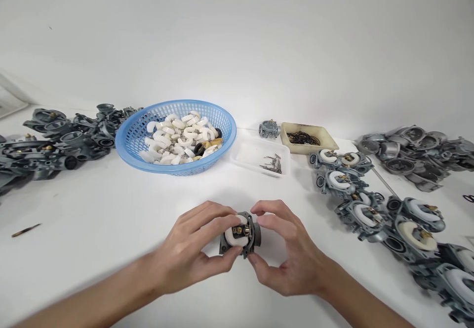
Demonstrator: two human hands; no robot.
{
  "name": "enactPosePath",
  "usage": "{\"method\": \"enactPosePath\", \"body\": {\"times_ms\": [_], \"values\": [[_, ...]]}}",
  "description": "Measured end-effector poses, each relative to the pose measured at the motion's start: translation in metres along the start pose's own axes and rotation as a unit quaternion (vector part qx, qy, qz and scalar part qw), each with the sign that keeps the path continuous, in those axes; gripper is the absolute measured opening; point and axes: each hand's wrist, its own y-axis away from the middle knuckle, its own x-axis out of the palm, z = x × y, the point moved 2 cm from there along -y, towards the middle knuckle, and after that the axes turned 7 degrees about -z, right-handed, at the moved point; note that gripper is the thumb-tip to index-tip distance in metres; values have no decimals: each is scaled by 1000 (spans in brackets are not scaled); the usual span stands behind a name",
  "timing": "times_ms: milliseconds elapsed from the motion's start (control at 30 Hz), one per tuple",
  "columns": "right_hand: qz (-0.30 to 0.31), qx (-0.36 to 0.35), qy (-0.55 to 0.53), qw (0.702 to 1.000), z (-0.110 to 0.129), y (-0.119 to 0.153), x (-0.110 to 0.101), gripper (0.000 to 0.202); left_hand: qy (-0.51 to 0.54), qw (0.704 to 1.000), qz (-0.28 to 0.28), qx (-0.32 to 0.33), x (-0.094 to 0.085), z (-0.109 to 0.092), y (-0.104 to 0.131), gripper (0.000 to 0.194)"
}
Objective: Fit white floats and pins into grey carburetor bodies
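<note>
A grey metal carburetor body (253,239) sits on the white table, its open side facing up. In it lies a white C-shaped float (237,240), with small brass jets (237,229) showing in the middle. My left hand (196,244) grips from the left, index fingertip on the float's far arm and thumb at its near side. From the right, my right hand (292,249) curves around the body, thumb at its near corner and fingers at the far right edge. The undersides of the fingertips are hidden.
Behind stands a blue basket (124,143) of floats. Right of it are a clear tray (246,152) with metal pins and a cream tray (326,143) with black rings. Carburetors (366,214) line the right; more bodies (74,138) and metal bowls (403,150) are piled. A brass-coloured tool (25,230) lies left.
</note>
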Motion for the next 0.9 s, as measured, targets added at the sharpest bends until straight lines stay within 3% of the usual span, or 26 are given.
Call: {"method": "enactPosePath", "body": {"times_ms": [133,267,400,767,900], "values": [[32,20,13,999,1,-1,-1,44,3,1000,-3,3,0,-1,0,38],[4,29,-17,999,0,-3,-3,50,3,1000,-5,-1,-1,-1,-1,36],[25,26,-3,999,-1,-4,-3,39,6,1000,-6,0,-1,-1,-2,37],[16,19,-17,1000,0,-3,2,46,-4,1000,0,-1,0,-1,0,36],[28,15,1,999,1,-4,1,36,0,1000,3,-9,-1,0,0,38]]}}
